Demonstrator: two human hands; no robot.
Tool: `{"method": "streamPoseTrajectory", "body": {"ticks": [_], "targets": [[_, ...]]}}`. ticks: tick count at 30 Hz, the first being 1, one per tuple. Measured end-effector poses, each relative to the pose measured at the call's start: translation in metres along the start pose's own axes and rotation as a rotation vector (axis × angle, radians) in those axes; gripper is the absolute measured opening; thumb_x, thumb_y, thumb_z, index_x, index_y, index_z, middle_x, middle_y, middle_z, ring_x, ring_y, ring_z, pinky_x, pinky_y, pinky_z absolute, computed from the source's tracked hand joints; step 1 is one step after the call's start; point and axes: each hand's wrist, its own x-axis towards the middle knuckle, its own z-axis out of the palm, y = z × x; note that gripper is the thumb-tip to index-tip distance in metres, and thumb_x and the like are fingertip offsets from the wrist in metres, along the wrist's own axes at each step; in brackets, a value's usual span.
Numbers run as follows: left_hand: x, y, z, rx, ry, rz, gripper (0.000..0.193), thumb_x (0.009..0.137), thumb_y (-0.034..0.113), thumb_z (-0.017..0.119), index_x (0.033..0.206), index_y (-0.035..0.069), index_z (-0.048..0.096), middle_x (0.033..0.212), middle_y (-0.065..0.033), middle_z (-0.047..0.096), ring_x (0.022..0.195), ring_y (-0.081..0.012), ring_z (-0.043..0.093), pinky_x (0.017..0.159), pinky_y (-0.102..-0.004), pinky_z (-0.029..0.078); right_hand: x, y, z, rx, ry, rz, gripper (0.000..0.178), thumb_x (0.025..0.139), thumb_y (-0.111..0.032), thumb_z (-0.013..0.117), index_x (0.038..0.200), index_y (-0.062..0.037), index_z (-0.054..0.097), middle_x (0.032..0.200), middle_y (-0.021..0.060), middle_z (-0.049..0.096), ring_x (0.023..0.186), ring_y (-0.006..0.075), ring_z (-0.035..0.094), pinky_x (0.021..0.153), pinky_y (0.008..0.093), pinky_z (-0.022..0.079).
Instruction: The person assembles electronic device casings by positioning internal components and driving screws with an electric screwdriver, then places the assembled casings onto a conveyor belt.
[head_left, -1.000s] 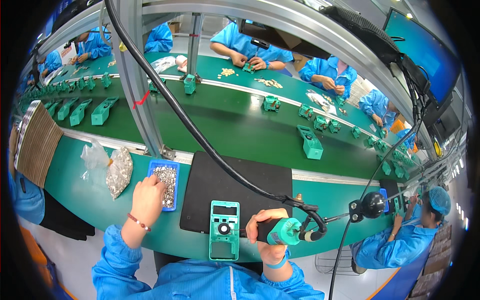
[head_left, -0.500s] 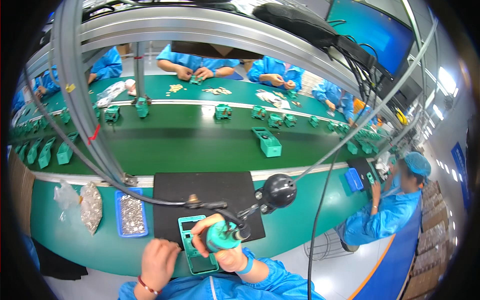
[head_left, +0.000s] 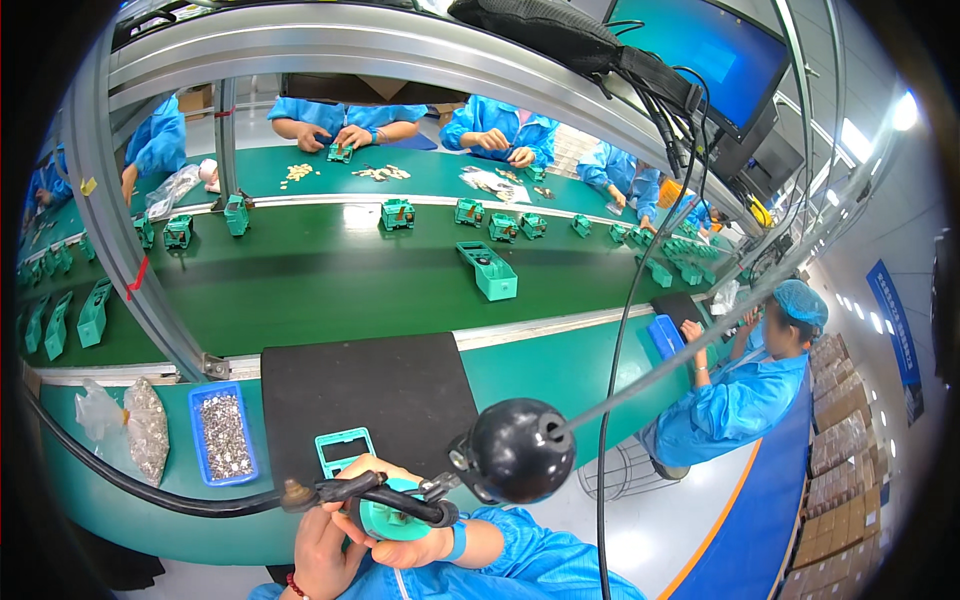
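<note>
My right hand [head_left: 418, 548] is wrapped round a green power screwdriver [head_left: 388, 518], which I see from its hose end. Close against it, my left hand [head_left: 325, 552] has its fingers curled together near the tool's lower end. What those fingers hold, if anything, is hidden. Just beyond the hands, a green plastic housing [head_left: 343, 438] with a rectangular opening lies on the black mat [head_left: 365, 385]; my hands and the tool cover its near part. A black hose [head_left: 180, 495] runs in from the left to the tool, and a black ball [head_left: 520, 450] hangs beside it.
Left of the mat are a blue bin [head_left: 254, 455] of small metal parts and a clear bag [head_left: 147, 435] of parts. Beyond, a green conveyor [head_left: 330, 290] carries several green housings. A metal post [head_left: 125, 230] rises at left. A co-worker [head_left: 740, 390] sits at right.
My right hand has brought the screwdriver lower and nearer to me, and my left hand has closed in beside it. The view has shifted; the black ball appears larger and nearer.
</note>
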Motion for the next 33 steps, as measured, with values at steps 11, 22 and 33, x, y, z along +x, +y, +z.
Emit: {"method": "streamPoseTrajectory", "body": {"ticks": [11, 22, 33], "targets": [[-0.011, -0.006, -0.004, 0.058, -0.036, 0.053, 0.031, 0.086, 0.012, 0.068, 0.114, 0.001, 0.064, 0.118, -0.0183, 0.063, 0.109, -0.0403, 0.061, 0.090, -0.0488, 0.050, 0.008, -0.018, 0.015, -0.148, 0.028, -0.112, 0.073, 0.078, -0.051, 0.082, 0.120, 0.0006, 0.052, 0.081, 0.0016, 0.060, 0.067, 0.0057, 0.051, 0.061, 0.0249, 0.041], [0.015, 0.005, -0.009, 0.106, -0.087, 0.087, 0.029, 0.078, 0.017, 0.077, 0.102, 0.004, 0.066, 0.096, -0.0083, 0.061, 0.086, -0.0260, 0.061, 0.076, -0.0365, 0.049, 0.008, -0.021, 0.006, -0.276, 0.161, 0.010, 0.067, 0.070, -0.068, 0.081, 0.079, -0.0046, 0.060, 0.062, 0.0004, 0.051, 0.051, 0.0090, 0.045, 0.048, 0.0236, 0.032], [0.006, -0.006, 0.000, -0.029, 0.098, -0.040, 0.015, 0.081, 0.014, 0.076, 0.093, 0.009, 0.069, 0.089, -0.0020, 0.062, 0.082, -0.0213, 0.061, 0.071, -0.0347, 0.044, 0.016, -0.006, 0.006, -0.289, 0.014, -0.189, 0.076, 0.080, -0.071, 0.069, 0.104, -0.0031, 0.043, 0.062, 0.0026, 0.051, 0.047, 0.0091, 0.046, 0.045, 0.0241, 0.037]]}}
